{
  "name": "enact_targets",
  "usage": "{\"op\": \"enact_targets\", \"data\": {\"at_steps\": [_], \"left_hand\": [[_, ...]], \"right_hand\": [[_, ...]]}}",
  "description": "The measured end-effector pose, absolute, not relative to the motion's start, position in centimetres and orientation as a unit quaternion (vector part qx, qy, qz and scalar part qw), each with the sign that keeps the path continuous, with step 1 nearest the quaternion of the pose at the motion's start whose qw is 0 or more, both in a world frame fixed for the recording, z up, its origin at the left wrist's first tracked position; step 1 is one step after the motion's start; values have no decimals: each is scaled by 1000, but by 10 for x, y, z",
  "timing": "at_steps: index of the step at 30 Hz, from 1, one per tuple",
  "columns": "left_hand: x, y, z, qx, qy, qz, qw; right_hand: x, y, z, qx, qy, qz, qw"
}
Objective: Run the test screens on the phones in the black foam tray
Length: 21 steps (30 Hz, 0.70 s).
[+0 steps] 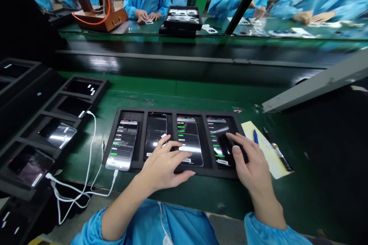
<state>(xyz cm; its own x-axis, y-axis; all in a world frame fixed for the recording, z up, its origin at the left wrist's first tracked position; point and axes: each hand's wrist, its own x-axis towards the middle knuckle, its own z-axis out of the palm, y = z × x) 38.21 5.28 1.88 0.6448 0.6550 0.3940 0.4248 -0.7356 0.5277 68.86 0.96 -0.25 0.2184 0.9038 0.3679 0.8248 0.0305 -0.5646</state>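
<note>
In front of me a black foam tray [172, 111] holds several smartphones in its compartments. My left hand [169, 162] is open, fingers spread over the dark-screened phone [155, 124] and the lit phone [191, 157] beside it. My right hand [250, 157] is open too, with its index fingertip at the right edge of the rightmost phone [218, 138], whose screen shows a list with green lines. At the tray's left end a lit phone [122, 145] sits tilted, a white cable [115, 176] plugged into its lower end. Whether my fingertips touch the glass is hard to tell.
On the left stands another foam tray [47, 110] with several phones, some cabled. Right of my tray lie a yellow paper [268, 153], a blue pen [255, 136] and a black pen [277, 149]. Beyond the ledge, people in blue work at a bench with a brown wooden fixture [100, 19].
</note>
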Motion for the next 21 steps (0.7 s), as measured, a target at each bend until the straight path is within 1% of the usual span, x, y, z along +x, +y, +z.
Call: {"op": "enact_targets", "data": {"at_steps": [3,9,14,18,21], "left_hand": [[381,52,18,882,305,293,209],[382,53,23,885,316,273,204],[383,54,23,893,324,258,175],[382,53,22,890,307,277,193],[382,53,23,893,310,269,183]], "right_hand": [[689,9,-2,-678,-634,54,368],[686,7,-1,-646,-623,53,439],[689,7,-4,-662,-633,60,397],[690,8,-6,-657,-635,62,401],[689,8,-6,-657,-635,59,401]]}}
